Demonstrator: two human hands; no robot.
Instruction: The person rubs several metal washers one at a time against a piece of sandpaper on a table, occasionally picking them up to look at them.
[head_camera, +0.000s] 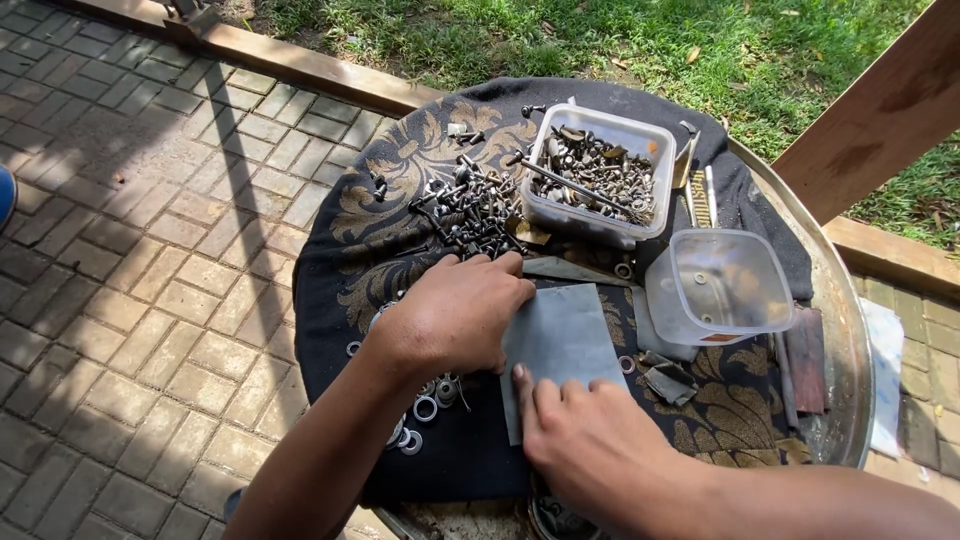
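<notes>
My left hand (455, 315) rests palm down on the black patterned cloth (370, 240), fingertips at the edge of a pile of screws and bolts (470, 210). My right hand (580, 430) presses its fingers on the near edge of a flat grey sheet (560, 335) lying on the cloth between both hands. Neither hand grips anything that I can see.
A clear tub full of screws (600, 175) stands behind the pile. A tilted clear tub with little in it (715, 285) lies at the right. Washers (420, 415) lie under my left wrist. The round metal tray (850, 330) carries all this, over brick paving (130, 220).
</notes>
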